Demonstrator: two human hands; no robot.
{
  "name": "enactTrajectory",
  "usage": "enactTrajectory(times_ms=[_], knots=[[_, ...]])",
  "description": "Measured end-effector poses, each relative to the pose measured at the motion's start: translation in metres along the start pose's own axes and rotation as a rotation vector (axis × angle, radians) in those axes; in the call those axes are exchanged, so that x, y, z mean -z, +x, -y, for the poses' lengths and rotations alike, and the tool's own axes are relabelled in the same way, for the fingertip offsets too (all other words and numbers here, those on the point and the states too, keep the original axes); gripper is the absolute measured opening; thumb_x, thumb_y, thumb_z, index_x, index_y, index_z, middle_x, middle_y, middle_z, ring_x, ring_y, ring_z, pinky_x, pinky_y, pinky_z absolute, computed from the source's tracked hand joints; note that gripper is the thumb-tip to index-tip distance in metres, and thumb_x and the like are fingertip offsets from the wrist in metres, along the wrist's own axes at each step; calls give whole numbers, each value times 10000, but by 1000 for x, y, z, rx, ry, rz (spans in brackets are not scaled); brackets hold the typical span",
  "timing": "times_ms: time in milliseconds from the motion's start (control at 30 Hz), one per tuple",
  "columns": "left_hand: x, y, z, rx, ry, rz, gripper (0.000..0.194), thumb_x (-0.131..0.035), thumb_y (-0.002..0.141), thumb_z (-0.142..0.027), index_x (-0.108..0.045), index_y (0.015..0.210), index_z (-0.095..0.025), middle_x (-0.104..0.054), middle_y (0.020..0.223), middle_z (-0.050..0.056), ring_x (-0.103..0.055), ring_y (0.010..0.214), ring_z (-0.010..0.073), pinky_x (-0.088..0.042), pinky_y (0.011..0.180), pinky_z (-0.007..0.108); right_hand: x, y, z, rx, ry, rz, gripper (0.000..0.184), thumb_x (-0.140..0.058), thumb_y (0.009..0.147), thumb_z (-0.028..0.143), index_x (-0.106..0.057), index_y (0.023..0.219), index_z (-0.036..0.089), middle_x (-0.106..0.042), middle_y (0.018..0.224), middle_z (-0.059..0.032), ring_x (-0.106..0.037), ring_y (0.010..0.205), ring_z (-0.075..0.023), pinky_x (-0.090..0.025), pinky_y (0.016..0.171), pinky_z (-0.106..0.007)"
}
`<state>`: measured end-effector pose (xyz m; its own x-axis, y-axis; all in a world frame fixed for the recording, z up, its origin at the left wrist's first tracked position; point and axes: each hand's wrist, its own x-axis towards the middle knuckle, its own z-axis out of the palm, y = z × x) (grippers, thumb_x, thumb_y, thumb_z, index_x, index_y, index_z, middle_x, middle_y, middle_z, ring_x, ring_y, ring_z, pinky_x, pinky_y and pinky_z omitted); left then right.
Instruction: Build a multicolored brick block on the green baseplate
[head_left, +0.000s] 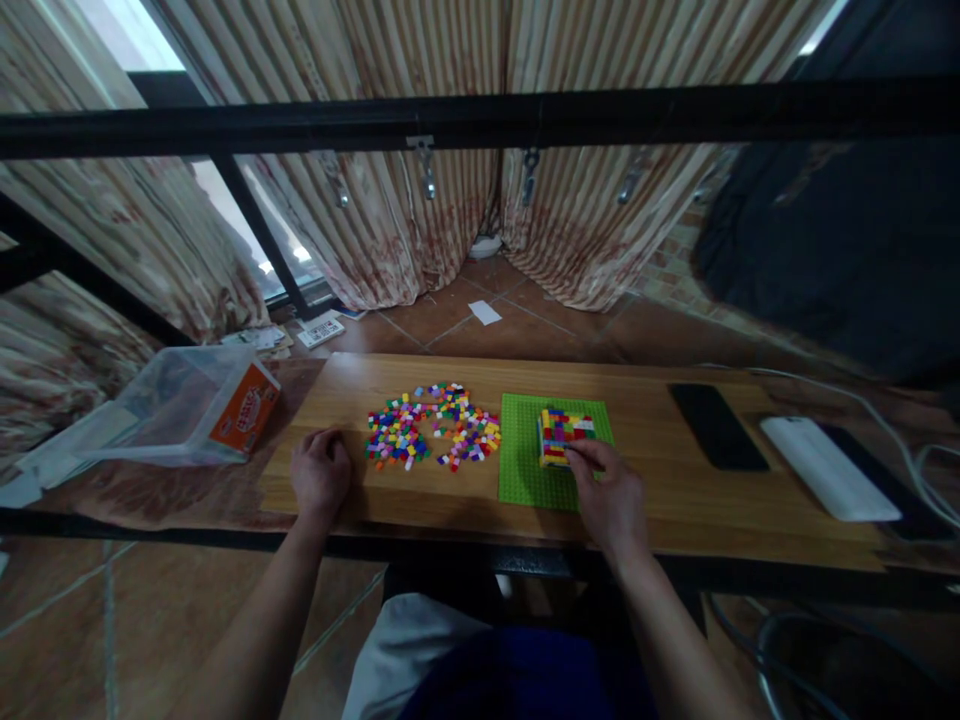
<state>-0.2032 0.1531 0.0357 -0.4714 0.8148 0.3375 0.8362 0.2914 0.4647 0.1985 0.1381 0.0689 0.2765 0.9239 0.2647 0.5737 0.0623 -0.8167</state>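
Blue clothing [536,680] lies nearest. My left hand [321,472] rests loosely closed beside loose bricks [397,435]. Brick block [556,432], on green board [525,485]: likely light, rigid; grip opposite sides. My right hand [615,500] is at its near corner; grip unclear.

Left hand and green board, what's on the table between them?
In the head view, a spread of loose colored bricks lies on the table between the left hand and the green board.

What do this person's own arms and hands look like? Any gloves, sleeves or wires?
Both the left hand and the right hand are bare, without gloves. The forearms show no sleeves, watch or wires. Rings would be too small to tell.
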Motion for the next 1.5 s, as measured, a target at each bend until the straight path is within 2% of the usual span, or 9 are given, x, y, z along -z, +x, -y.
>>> enactTrajectory(times_ms=[167, 333, 500, 700, 967, 1167, 1300, 1500], knots=[[0, 0, 0, -3, 12, 0, 333, -454, 879, -298, -718, 1026, -157, -683, 1116, 152, -615, 1078, 299, -488, 1010, 455, -5, 2, -2, 111, -42, -54, 338, -562, 904, 521, -719, 887, 221, -753, 944, -103, -665, 939, -268, -497, 892, -430], [2, 0, 0, 5, -2, 5, 313, -460, 872, -294, -715, 1013, -179, -678, 1118, 139, -611, 1086, 292, -491, 1000, 446, -3, 7, -10, 94, -44, -77, 338, -550, 910, 496, -730, 919, 210, -754, 932, -105, -668, 895, -260, -504, 866, -430], [2, 1, 0, 11, -3, 10, 318, -448, 874, -313, -710, 995, -182, -679, 1106, 136, -613, 1069, 288, -490, 999, 444, 3, 11, -19, 100, -87, -104, 393, -527, 921, 498, -747, 994, 181, -757, 1002, -136, -663, 968, -287, -498, 902, -456], [0, 2, 2, -24, -1, -8, 320, -438, 868, -313, -707, 972, -173, -687, 1085, 144, -617, 1059, 296, -487, 1012, 459, 7, 13, -18, 109, -113, -95, 409, -501, 938, 495, -759, 978, 181, -758, 988, -141, -662, 936, -288, -499, 877, -448], [1, 2, 1, 5, 2, -12, 316, -450, 868, -323, -714, 969, -183, -686, 1074, 134, -621, 1053, 295, -497, 997, 458, -15, 11, -7, 121, -46, -72, 306, -549, 925, 445, -748, 944, 213, -759, 959, -107, -666, 919, -264, -483, 884, -425], [1, 2, 0, -2, -12, -1, 332, -440, 870, -323, -714, 982, -173, -683, 1092, 142, -624, 1074, 295, -496, 1015, 454, -32, 8, -1, 112, -111, -163, 282, -559, 929, 413, -751, 918, 208, -758, 921, -98, -651, 921, -267, -425, 934, -448], [1, 2, 0, 4, -1, 3, 342, -439, 870, -316, -717, 1000, -164, -687, 1110, 147, -622, 1090, 301, -492, 1027, 459, -35, 9, -2, 109, -138, -193, 280, -571, 928, 417, -757, 901, 210, -760, 898, -92, -641, 889, -264, -404, 931, -446], [1, 0, -1, 5, 8, 1, 347, -442, 873, -312, -722, 1011, -161, -689, 1120, 146, -617, 1088, 300, -490, 1027, 458, -33, 8, -5, 167, -166, -147, 280, -580, 929, 419, -780, 909, 223, -775, 962, -94, -635, 926, -268, -399, 933, -440]])
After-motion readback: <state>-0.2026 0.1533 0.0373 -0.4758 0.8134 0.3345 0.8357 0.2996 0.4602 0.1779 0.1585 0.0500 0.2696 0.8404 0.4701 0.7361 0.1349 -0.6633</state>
